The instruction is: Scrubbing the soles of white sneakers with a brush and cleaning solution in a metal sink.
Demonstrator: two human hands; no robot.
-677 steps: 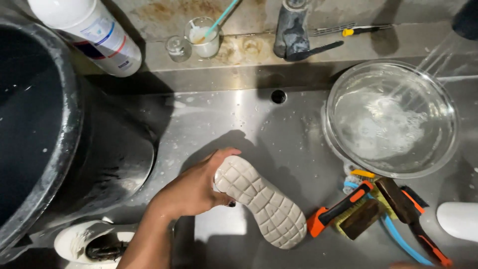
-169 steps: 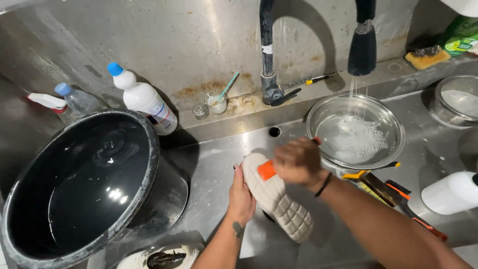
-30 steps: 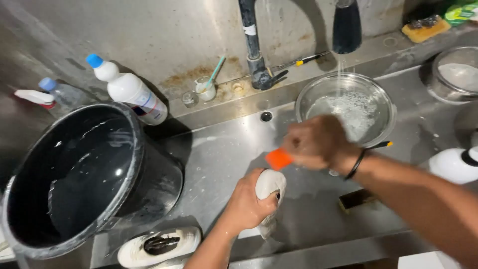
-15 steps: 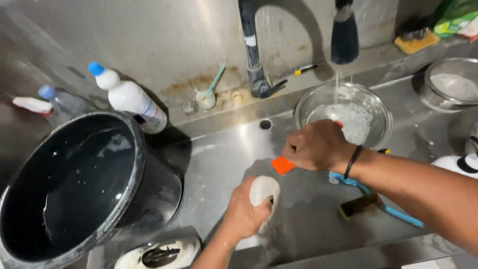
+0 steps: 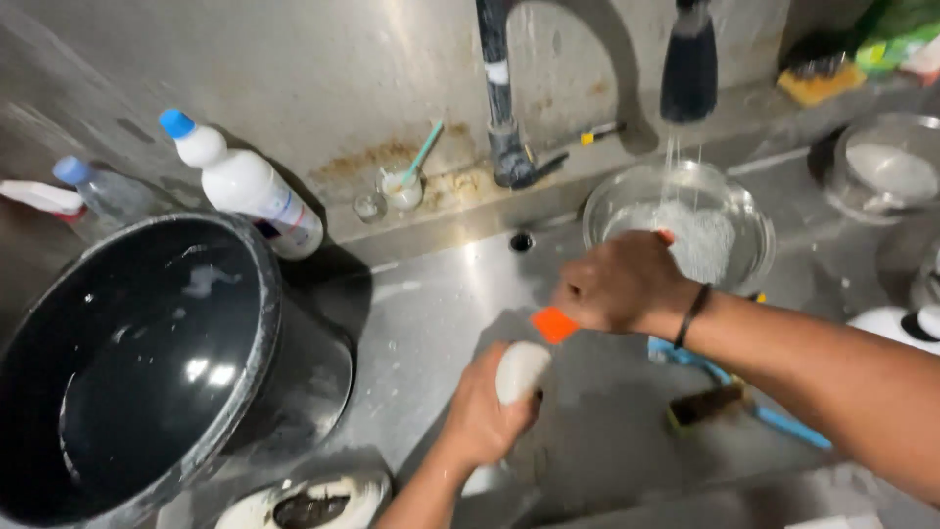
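Note:
My left hand (image 5: pixel 485 416) grips a white shoe (image 5: pixel 520 370) and holds it up over the steel sink, toe towards me. My right hand (image 5: pixel 619 284) is closed on an orange-ended brush (image 5: pixel 554 323), whose tip sits just above the shoe's toe. Water runs from the black spray head (image 5: pixel 689 69) into a glass bowl (image 5: pixel 678 227) right behind my right hand.
A big black bucket (image 5: pixel 147 362) with water fills the left. A second white shoe (image 5: pixel 311 502) lies at the bottom edge. More brushes (image 5: pixel 729 407) lie on the sink floor at right. A white bottle (image 5: pixel 245 184), a small cup (image 5: pixel 403 188) and the tap (image 5: pixel 501 118) stand along the back ledge.
The view has shifted slightly and closed in. My right hand with the brush stays over the shoe's toe, moving a little. My left hand keeps hold of the shoe.

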